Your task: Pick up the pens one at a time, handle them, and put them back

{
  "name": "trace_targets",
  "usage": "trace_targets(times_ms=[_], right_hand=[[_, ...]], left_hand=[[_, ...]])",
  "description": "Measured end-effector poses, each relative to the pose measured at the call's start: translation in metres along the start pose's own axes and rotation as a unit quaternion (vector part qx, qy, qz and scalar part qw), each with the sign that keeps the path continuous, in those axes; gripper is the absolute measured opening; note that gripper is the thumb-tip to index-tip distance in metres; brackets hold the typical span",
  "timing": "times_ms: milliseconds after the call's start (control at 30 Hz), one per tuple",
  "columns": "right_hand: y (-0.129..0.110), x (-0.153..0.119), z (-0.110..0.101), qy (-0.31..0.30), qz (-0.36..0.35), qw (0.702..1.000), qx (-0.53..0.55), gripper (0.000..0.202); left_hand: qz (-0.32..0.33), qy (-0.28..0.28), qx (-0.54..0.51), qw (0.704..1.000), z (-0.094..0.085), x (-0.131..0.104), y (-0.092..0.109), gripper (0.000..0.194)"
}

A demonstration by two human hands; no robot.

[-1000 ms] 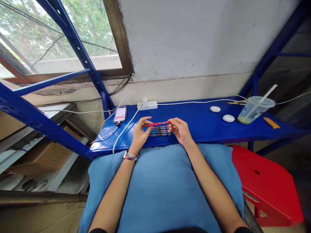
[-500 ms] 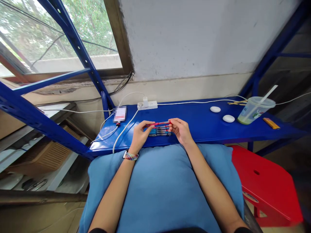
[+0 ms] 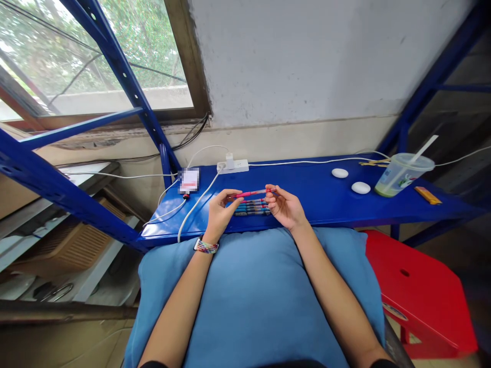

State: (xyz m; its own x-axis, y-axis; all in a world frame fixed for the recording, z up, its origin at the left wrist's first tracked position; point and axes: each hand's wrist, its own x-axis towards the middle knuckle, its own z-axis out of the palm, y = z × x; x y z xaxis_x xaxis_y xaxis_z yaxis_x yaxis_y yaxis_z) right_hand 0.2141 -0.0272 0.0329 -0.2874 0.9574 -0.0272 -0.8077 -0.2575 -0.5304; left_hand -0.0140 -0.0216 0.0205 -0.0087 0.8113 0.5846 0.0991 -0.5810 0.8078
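A slim red pen [image 3: 250, 193] is held level between my two hands. My left hand [image 3: 221, 211] pinches its left end between thumb and fingers, and a multicoloured watch band circles that wrist. At the other end, the fingertips of my right hand [image 3: 285, 207] are closed on the pen. Just below it, several more pens [image 3: 253, 209], mostly blue with some red, lie side by side on the blue table [image 3: 299, 184]. My hands partly cover the ends of these pens.
A white power strip [image 3: 238, 166] with cables sits at the back, left of two white oval objects [image 3: 361, 187]. Farther right stand a plastic cup [image 3: 401, 176] with a straw and an orange packet [image 3: 428, 195]. A blue cushion [image 3: 253, 296] fills my lap beside a red stool [image 3: 422, 286].
The red pen has risen slightly off the row of pens, its right end tilting up a little. My right hand has shifted slightly with it.
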Motion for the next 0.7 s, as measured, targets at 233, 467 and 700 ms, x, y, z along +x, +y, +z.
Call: trace_targets(times_ms=[233,467,700], right_hand=[[-0.001,-0.001,0.002,0.000,0.003,1.000,0.023,0.034],[-0.002,0.000,0.002,0.009,0.013,0.999,0.047,0.033],[-0.002,-0.001,0.002,0.013,0.022,0.999,0.031,0.024]], left_hand=[[-0.042,-0.005,-0.047,0.998,0.000,-0.001,0.006,0.026],[-0.051,-0.003,-0.041,0.998,0.002,-0.001,0.010,0.028],[-0.054,0.019,-0.028,0.998,0.001,-0.001,0.009,0.029]])
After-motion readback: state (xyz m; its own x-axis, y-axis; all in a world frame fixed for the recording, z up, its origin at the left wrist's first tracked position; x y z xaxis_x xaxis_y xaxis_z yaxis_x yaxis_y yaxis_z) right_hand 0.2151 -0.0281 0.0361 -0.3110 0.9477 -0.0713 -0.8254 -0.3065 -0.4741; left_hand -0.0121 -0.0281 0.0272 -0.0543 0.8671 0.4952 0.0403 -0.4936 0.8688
